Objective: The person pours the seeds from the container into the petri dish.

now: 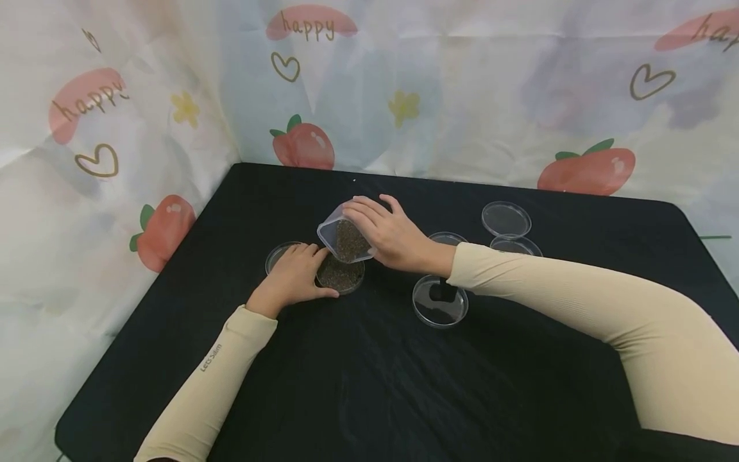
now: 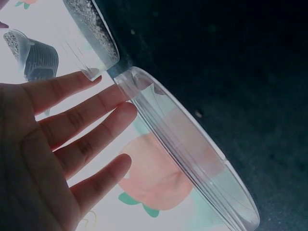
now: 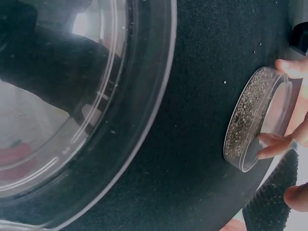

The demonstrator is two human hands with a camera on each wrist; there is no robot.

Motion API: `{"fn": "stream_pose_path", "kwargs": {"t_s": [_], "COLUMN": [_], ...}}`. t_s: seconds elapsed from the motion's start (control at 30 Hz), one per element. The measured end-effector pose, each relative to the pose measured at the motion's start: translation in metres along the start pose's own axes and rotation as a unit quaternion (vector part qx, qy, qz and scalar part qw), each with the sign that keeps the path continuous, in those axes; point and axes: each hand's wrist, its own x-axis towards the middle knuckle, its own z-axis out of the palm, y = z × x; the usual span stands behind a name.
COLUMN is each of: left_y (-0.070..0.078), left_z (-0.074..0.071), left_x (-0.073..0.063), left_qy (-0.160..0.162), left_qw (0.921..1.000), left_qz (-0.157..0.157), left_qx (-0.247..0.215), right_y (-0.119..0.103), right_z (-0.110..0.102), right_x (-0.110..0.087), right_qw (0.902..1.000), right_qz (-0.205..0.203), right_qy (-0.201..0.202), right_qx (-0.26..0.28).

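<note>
My left hand (image 1: pixel 294 274) holds a clear petri dish (image 1: pixel 342 276) filled with brown, soil-like grains, thumb at its near side and index finger at its far side. In the right wrist view that grain-filled dish (image 3: pixel 248 115) sits between thumb and finger. The other left fingers, fairly straight, reach over an empty petri dish (image 2: pixel 192 154) to its left. My right hand (image 1: pixel 389 231) grips a translucent plastic tub (image 1: pixel 331 232) from above, tilted over the filled dish, with its mouth facing left and toward me. More of the brown grains (image 1: pixel 352 242) lie inside the tub.
An empty petri dish (image 1: pixel 440 314) stands just right of centre, below my right wrist. Behind that forearm lie more clear dishes, one (image 1: pixel 506 219) farthest back and others partly hidden. The black-covered table (image 1: pixel 369 385) meets printed cloth walls (image 1: pixel 369 77) at the back and left.
</note>
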Motion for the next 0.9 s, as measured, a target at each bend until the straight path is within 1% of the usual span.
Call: {"fn": "stream_pose_path", "kwargs": {"t_s": [0.13,0.27,0.43,0.5,0.57,0.63,0.7,0.8,0.9], "left_y": [0.000,-0.001,-0.002,-0.002,-0.002,-0.002,-0.002,-0.002,-0.002], "left_z": [-0.001,-0.001,0.001,0.001,0.001,0.000,0.000,0.001,0.001], "left_x": [0.000,0.000,0.000,0.000,0.000,0.000,0.001,0.001,0.001], "left_qy": [-0.003,-0.004,-0.001,0.001,0.002,0.002,0.001,-0.003,-0.003], "left_qw": [1.0000,1.0000,1.0000,1.0000,1.0000,1.0000,1.0000,1.0000,1.0000], "left_qz": [-0.001,-0.001,0.002,0.004,0.006,0.006,0.006,0.004,0.003], "left_qx": [-0.003,-0.004,-0.005,-0.004,-0.002,-0.001,0.000,0.001,0.001], "right_y": [0.005,0.014,0.031,0.039,0.047,0.055,0.063,0.073,0.082], "right_z": [-0.003,-0.006,-0.006,-0.005,-0.004,-0.003,-0.002,0.001,0.005], "right_x": [-0.002,-0.004,-0.004,-0.003,-0.002,-0.001,0.000,0.001,0.001], "right_qw": [0.9997,0.9970,0.9881,0.9822,0.9739,0.9628,0.9503,0.9290,0.9089], "right_qz": [0.016,0.051,0.103,0.128,0.157,0.187,0.218,0.263,0.295], "right_qy": [0.007,-0.003,-0.032,-0.043,-0.055,-0.065,-0.077,-0.101,-0.117], "right_qx": [0.014,0.057,0.109,0.130,0.154,0.184,0.208,0.241,0.271]}}
